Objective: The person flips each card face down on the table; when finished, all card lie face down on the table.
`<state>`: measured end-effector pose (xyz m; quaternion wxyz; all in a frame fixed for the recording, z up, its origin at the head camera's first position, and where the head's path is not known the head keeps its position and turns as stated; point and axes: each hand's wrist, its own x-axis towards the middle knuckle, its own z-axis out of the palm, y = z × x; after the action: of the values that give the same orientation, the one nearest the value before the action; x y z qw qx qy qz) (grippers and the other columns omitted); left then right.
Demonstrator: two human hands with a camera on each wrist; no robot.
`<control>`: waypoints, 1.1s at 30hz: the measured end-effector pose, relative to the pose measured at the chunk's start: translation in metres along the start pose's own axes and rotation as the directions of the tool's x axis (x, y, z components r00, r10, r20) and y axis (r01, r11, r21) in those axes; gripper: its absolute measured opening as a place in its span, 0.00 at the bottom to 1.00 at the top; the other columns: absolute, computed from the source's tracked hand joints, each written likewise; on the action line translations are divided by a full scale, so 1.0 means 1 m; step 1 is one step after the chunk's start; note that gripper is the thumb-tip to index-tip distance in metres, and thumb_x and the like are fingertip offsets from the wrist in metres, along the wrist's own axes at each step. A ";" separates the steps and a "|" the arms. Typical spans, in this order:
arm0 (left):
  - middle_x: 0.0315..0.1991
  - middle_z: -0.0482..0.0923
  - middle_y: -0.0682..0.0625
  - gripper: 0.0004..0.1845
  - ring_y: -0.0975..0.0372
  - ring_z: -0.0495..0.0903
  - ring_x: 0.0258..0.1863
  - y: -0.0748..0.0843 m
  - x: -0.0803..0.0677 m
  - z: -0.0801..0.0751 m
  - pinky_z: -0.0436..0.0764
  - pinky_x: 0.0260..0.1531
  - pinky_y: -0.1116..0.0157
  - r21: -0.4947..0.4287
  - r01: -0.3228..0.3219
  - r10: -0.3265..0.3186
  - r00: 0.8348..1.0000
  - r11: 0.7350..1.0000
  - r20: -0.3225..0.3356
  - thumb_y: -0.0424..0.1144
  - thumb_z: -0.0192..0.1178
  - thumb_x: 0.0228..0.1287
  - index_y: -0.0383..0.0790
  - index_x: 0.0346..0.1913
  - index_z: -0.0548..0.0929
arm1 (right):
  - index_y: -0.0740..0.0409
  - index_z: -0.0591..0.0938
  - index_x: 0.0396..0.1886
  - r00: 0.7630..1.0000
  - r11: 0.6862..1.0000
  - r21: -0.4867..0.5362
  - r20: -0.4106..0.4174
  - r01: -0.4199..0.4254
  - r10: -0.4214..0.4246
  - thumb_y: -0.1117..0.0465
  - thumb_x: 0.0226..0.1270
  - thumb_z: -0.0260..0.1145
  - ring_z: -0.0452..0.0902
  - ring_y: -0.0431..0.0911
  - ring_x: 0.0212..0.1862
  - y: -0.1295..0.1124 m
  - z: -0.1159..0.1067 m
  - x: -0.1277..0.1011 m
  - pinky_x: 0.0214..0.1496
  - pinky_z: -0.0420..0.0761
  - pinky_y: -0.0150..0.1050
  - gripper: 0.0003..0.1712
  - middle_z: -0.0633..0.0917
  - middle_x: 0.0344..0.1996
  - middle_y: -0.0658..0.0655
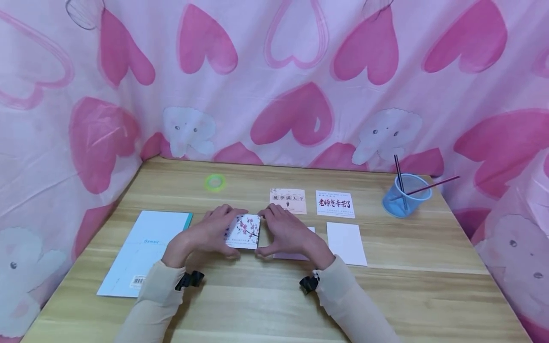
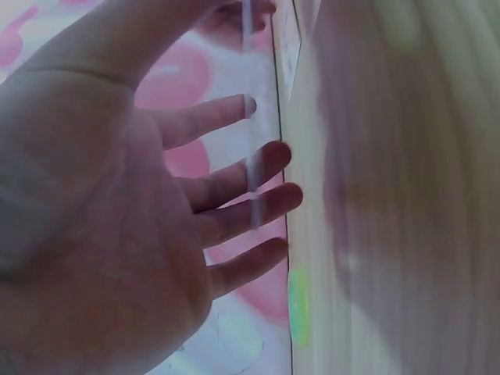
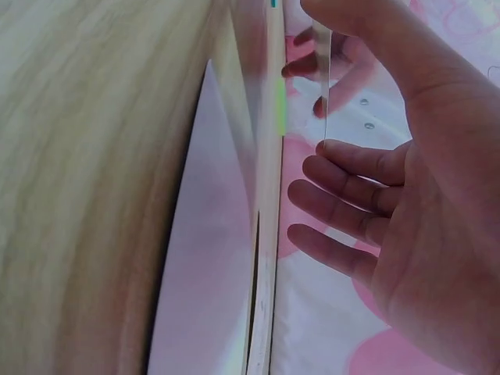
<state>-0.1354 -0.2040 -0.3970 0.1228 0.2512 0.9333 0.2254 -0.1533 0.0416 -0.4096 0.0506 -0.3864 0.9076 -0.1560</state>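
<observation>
Both hands on blossom card, centre of frame, above wooden table [image 1: 274, 305].

Left hand [image 1: 206, 234] and right hand [image 1: 290, 233] pinch the blossom card [image 1: 244, 231] by its side edges, thumbs below, fingers curved over the top. White card [image 1: 345, 242] right of centre; blue cup [image 1: 405, 195] far right; blue booklet [image 1: 143, 250] lower left.

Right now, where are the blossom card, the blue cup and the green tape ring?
blossom card [image 1: 245, 230], head view, printed face.
blue cup [image 1: 403, 204], head view, front wall.
green tape ring [image 1: 215, 182], head view, its band.

Bright even light, blurry wrist views
</observation>
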 end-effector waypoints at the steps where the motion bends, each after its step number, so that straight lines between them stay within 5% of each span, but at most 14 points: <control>1: 0.55 0.67 0.51 0.54 0.58 0.65 0.51 0.001 0.001 0.002 0.62 0.55 0.52 0.010 -0.008 0.008 1.000 1.000 -0.014 0.57 0.79 0.40 0.47 0.72 0.64 | 0.61 0.69 0.65 1.000 1.000 0.007 -0.007 0.002 -0.002 0.32 0.45 0.74 0.64 0.41 0.51 0.000 0.000 0.000 0.57 0.71 0.38 0.54 0.71 0.51 0.52; 9: 0.52 0.69 0.53 0.50 0.62 0.66 0.51 0.010 0.010 0.010 0.52 0.61 0.48 0.070 -0.077 0.083 0.993 0.995 -0.084 0.64 0.76 0.41 0.50 0.68 0.70 | 0.61 0.69 0.64 0.999 1.000 0.017 -0.032 0.010 -0.010 0.31 0.45 0.74 0.64 0.41 0.49 -0.004 -0.001 -0.001 0.55 0.72 0.38 0.54 0.71 0.51 0.53; 20: 0.58 0.67 0.51 0.48 0.58 0.63 0.56 0.014 0.013 0.007 0.59 0.58 0.49 0.125 -0.113 0.124 0.989 0.986 -0.082 0.63 0.76 0.39 0.42 0.64 0.73 | 0.62 0.68 0.65 0.999 0.999 0.028 -0.020 0.031 -0.030 0.31 0.42 0.75 0.64 0.42 0.49 -0.005 -0.002 0.000 0.57 0.72 0.38 0.57 0.71 0.51 0.55; 27: 0.60 0.65 0.54 0.51 0.60 0.63 0.57 0.017 0.008 -0.004 0.62 0.57 0.50 -0.057 -0.128 0.118 0.980 0.990 -0.157 0.59 0.78 0.40 0.54 0.70 0.67 | 0.62 0.66 0.66 0.999 0.995 0.098 -0.020 0.033 -0.031 0.32 0.43 0.76 0.65 0.41 0.49 -0.001 0.001 -0.001 0.56 0.72 0.38 0.58 0.71 0.52 0.54; 33: 0.64 0.61 0.58 0.49 0.56 0.63 0.61 0.020 0.007 -0.007 0.66 0.58 0.48 -0.229 -0.240 0.195 0.960 0.943 -0.202 0.60 0.77 0.43 0.60 0.70 0.64 | 0.53 0.62 0.64 0.998 0.965 0.257 -0.035 0.056 -0.049 0.32 0.45 0.75 0.66 0.40 0.51 -0.003 0.005 0.001 0.59 0.70 0.36 0.54 0.69 0.51 0.47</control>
<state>-0.1360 -0.1874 -0.3824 0.0450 0.3144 0.8708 0.3754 -0.1506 0.0377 -0.4135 0.0834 -0.3981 0.8697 -0.2796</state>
